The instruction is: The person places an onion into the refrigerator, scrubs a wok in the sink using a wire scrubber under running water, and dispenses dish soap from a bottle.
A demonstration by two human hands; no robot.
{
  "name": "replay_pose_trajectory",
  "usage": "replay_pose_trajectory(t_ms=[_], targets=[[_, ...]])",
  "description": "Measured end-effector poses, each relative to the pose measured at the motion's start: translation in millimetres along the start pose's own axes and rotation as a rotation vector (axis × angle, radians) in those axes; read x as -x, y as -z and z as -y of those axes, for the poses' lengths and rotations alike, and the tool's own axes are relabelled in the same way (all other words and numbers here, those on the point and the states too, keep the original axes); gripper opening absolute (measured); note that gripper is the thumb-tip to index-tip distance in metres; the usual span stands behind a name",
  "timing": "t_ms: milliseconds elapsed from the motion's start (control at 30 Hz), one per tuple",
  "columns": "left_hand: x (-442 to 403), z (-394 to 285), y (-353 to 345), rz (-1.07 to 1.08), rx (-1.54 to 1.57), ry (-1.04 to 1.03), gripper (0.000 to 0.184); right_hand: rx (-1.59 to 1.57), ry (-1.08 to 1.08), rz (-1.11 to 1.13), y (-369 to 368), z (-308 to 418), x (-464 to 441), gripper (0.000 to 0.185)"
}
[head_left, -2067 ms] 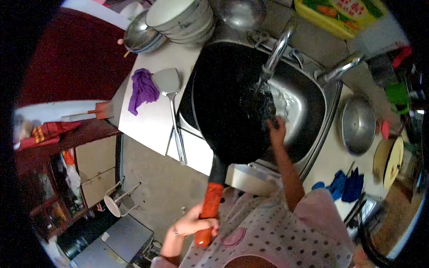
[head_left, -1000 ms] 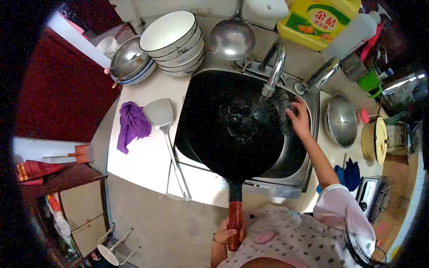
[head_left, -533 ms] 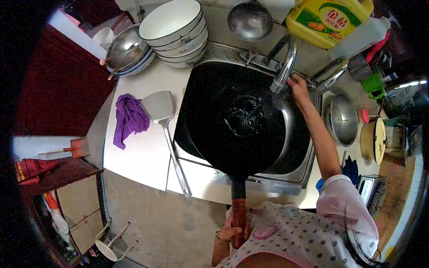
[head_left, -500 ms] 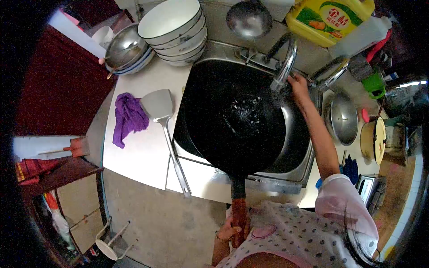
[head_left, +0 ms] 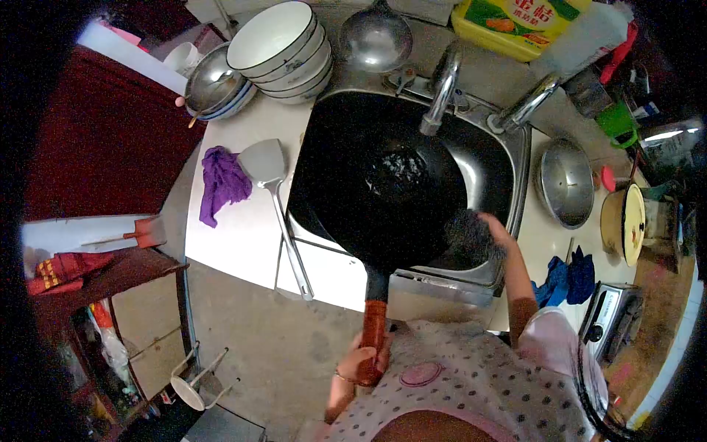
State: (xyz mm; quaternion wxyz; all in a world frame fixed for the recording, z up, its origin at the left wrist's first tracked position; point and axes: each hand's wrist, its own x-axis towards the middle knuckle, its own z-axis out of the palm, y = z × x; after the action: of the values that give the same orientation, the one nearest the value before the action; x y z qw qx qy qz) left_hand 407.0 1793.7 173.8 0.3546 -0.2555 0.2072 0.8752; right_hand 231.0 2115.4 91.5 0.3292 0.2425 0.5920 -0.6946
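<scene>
Wok: a round, deep black wok (head_left: 423, 214) over the stainless-steel sink (head_left: 490, 173), bright bare basin showing at its 2 to 3 o'clock, a little water glinting in its middle
Handle: reddish-brown wooden handle (head_left: 375, 317) at the wok's 6 o'clock, jutting past the sink's front edge towards the person
Left hand: left hand (head_left: 363, 359), fingers closed round the wooden handle near its end
Right hand: right hand (head_left: 497, 230) at the wok's 4 o'clock, fingers curled on a dark grey mesh scrubber (head_left: 470, 236), blurred and partly hiding them; it is by the rim, whether touching I cannot tell
Faucet: curved chrome faucet (head_left: 440, 99), spout at the wok's 1 o'clock
Spatula: flat steel spatula (head_left: 265, 163) on the white tabletop (head_left: 239, 247) at 9 o'clock, its shaft pointing to 5 o'clock, a crumpled purple cloth (head_left: 223, 180) just beside its blade
Bowls: stacked white dark-rimmed bowls (head_left: 276, 44) at 11 o'clock
Basin: oval silver metal basin (head_left: 565, 184) at 3 o'clock, right of the sink
</scene>
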Motion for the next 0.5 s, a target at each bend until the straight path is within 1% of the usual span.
replay_pose_trajectory(t_ms=[33,100,133,167,200,233,267,300,367,433,500], targets=[[2,-13,-14,-0.004,-0.001,-0.011,0.041,0.002,0.003,0.011,-3,-6,5,0.029],[4,-41,-41,-0.087,-0.022,0.119,0.035,0.060,0.012,-0.018,-5,-22,6,0.030],[4,-52,-41,-0.018,0.023,0.163,0.032,-0.156,-0.192,0.014,-1,-26,6,0.032],[7,-64,-42,0.051,0.060,0.208,0.030,-0.165,-0.189,0.039,-2,-31,11,0.032],[11,-74,-51,0.039,0.072,0.251,0.028,-0.357,-0.138,0.221,-3,-27,19,0.029],[14,-81,-62,-0.003,0.057,0.265,0.032,-0.542,-0.089,0.402,-1,-29,29,0.027],[15,-87,-78,-0.052,0.045,0.285,0.033,-0.601,-0.056,0.448,1,-34,36,0.026],[16,-92,-96,-0.100,0.035,0.305,0.033,-0.625,-0.021,0.459,-1,-42,38,0.026],[17,-110,-125,-0.165,0.020,0.355,0.026,-0.644,0.037,0.462,-7,-62,35,0.026],[12,-122,-159,-0.183,-0.053,0.337,0.023,-0.625,0.115,0.459,-22,-85,17,0.026],[2,-127,-198,-0.421,-0.119,0.348,0.027,-0.576,0.237,0.457,-42,-90,12,0.027]])
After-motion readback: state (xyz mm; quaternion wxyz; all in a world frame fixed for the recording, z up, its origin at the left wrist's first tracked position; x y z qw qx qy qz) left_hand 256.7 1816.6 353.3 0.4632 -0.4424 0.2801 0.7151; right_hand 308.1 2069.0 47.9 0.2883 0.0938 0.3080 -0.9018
